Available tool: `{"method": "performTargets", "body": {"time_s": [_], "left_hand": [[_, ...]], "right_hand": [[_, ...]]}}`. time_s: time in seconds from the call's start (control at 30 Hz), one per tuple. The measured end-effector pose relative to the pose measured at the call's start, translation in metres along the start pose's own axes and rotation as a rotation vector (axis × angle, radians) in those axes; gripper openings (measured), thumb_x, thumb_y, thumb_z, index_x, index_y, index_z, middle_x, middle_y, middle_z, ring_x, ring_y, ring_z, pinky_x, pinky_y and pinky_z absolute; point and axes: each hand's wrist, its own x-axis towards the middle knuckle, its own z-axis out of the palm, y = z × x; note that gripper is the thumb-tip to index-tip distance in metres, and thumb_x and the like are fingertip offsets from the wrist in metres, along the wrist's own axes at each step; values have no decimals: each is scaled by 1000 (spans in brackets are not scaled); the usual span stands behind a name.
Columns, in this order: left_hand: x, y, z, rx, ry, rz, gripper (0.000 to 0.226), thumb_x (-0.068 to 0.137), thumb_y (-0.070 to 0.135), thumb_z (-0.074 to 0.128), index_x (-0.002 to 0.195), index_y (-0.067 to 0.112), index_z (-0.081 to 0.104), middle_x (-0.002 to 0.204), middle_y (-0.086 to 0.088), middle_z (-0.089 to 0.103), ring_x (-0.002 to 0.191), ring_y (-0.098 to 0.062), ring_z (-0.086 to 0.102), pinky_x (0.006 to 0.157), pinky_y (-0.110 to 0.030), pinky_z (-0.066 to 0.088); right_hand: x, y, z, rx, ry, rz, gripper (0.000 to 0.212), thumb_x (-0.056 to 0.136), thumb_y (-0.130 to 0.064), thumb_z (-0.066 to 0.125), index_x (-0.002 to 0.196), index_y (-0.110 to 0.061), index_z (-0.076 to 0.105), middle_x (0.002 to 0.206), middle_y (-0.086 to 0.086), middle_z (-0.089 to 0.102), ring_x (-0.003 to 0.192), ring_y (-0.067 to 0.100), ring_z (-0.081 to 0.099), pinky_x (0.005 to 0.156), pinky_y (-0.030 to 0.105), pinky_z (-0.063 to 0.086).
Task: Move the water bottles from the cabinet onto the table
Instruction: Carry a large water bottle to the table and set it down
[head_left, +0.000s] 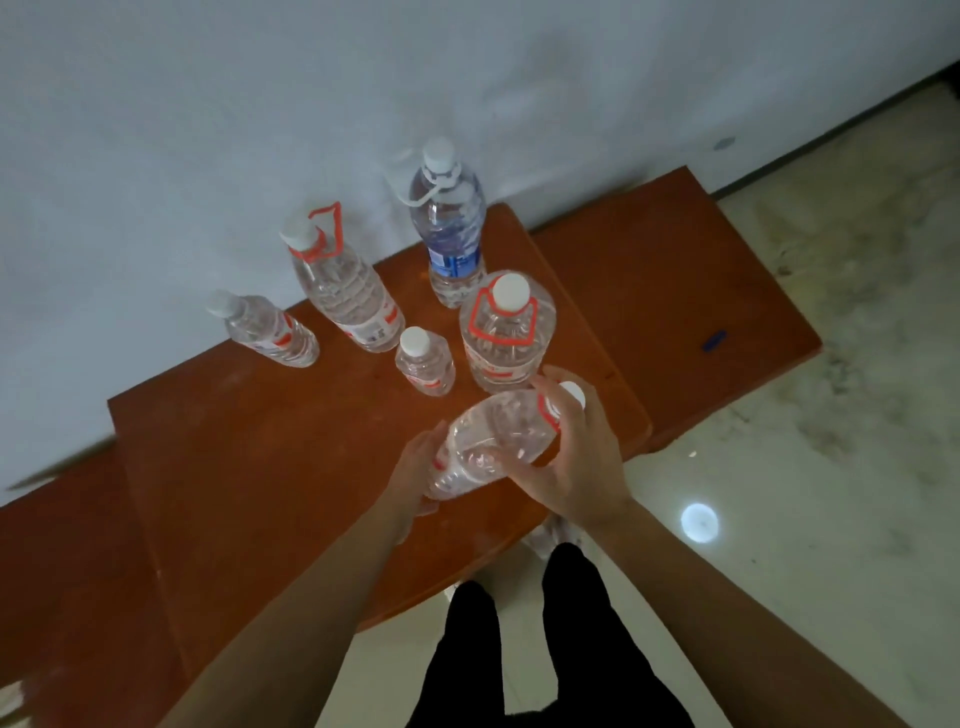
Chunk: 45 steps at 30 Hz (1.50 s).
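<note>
White wall (260, 104) closes the far side of the scene, and against it stands an orange-brown desk (260, 467), with pale marbled floor (831, 415) to the right and on the near side. Over the near right part of the desk, both hands hold one clear bottle, the held bottle (498, 441). It lies tilted almost on its side, its white cap pointing far and right and its base pointing near and left. The left hand (415, 478) cups the base end with its fingers curled under and round it. The right hand (576, 457) clamps the shoulder just below the cap, fingers over the top and thumb spread along the near side. Whether the held bottle touches the desk cannot be told. Five more bottles stand upright on the desk beyond the hands. A wide bottle with a red handle (506, 332) is just beyond the right hand's fingertips, and a small bottle (423, 361) stands to its left. Farther back are a blue-labelled bottle (449, 223) near the wall, a tall bottle with a red loop (343, 280) to the left of it, and another small bottle, the leftmost bottle (265, 327), well apart from both hands. Black trousers (519, 649) show at the near edge, and a round spot of light (700, 522) lies on the floor to the right of the right wrist.
</note>
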Motion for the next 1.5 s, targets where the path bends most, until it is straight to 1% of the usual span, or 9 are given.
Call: {"method": "performTargets", "body": {"time_s": [0.2,0.37,0.47,0.63,0.8,0.97,1.13,1.23,1.5], "left_hand": [[-60,-6,8,92,-95,-1,104,71,85,45,157,30,29,160,-11,37,135,-39,48,107,-57,43],[-88,4,38,113,-236,173,91,80,81,46,155,32,31,150,-2,47,126,-28,54,94,-45,47],[-115,13,72,179,-304,315,103,62,92,58,147,35,43,141,4,53,124,-24,56,88,-43,48],[-170,18,149,237,-458,622,39,86,66,57,118,42,60,120,17,63,113,-13,62,93,-44,54],[-259,-14,230,392,-637,882,36,90,65,58,121,47,56,118,22,63,106,1,61,82,-19,48],[-361,-109,324,504,-782,1047,40,84,63,63,119,43,60,116,14,66,103,-2,64,80,-22,53],[-453,-255,409,577,-920,960,66,77,69,64,130,29,59,120,-1,66,103,-21,67,88,-47,59],[-512,-350,455,639,-1021,926,63,80,62,68,131,27,58,118,-3,66,103,-22,67,87,-44,57],[-621,-541,558,904,-1258,856,60,72,71,69,121,40,60,122,0,68,112,-21,64,103,-50,50]], "right_hand": [[-27,-19,-42,-85,40,125,84,74,-65,78,141,-36,35,139,7,54,115,14,55,82,31,57],[-60,-46,-88,-191,219,148,78,78,-68,71,141,-37,37,137,11,51,112,22,60,74,33,58],[-89,-58,-129,-262,377,163,73,78,-65,71,138,-32,44,138,11,49,112,22,59,76,27,52],[-147,-84,-214,-382,633,220,68,78,-62,73,133,-30,49,137,11,46,110,20,55,74,28,52],[-251,-108,-296,-503,913,309,65,78,-60,74,129,-23,57,138,12,46,115,13,46,78,28,50],[-422,-135,-354,-597,1187,390,64,81,-65,67,127,-22,55,138,12,46,117,8,42,79,28,52],[-612,-168,-386,-675,1365,510,59,82,-60,72,123,-20,59,139,12,45,123,9,41,88,5,35],[-721,-188,-403,-736,1444,574,56,81,-55,76,121,-19,60,137,13,46,125,13,43,91,1,32],[-941,-208,-440,-941,1708,735,53,81,-52,74,119,-21,55,131,3,48,127,28,51,93,25,46]]}}
